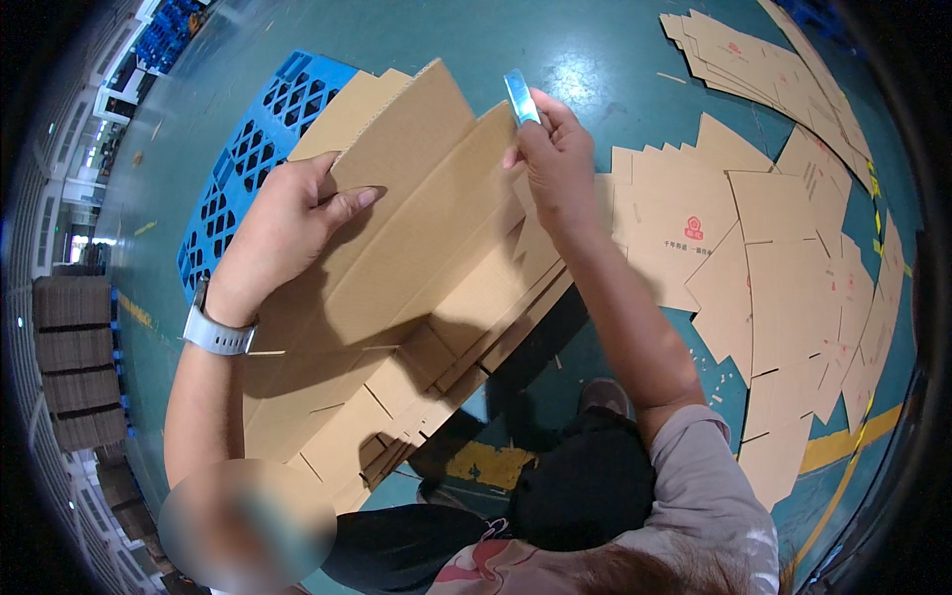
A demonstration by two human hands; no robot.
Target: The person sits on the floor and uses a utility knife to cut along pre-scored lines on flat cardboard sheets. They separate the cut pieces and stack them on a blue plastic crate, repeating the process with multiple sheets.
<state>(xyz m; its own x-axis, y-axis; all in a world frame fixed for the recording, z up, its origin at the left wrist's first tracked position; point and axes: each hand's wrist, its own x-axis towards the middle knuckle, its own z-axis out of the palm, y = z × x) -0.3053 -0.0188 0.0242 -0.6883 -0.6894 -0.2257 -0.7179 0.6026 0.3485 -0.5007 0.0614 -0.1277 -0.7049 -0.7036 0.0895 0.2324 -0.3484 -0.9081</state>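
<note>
A brown cardboard sheet with creased flaps stands tilted in front of me, over more cut and slotted cardboard. My left hand is closed on its upper left edge, thumb on the near face and the other fingers out of sight behind. A grey-banded watch is on that wrist. By the sheet's upper right corner, my right hand pinches a shiny, flat, blade-like strip, its tip pointing up. Whether the lower fingers also touch the cardboard, I cannot tell.
A blue plastic pallet lies under the cardboard at left. Flat printed cardboard sheets spread over the green floor at right, with a further pile at far right. Stacked cardboard stands at far left. Small scraps dot the floor.
</note>
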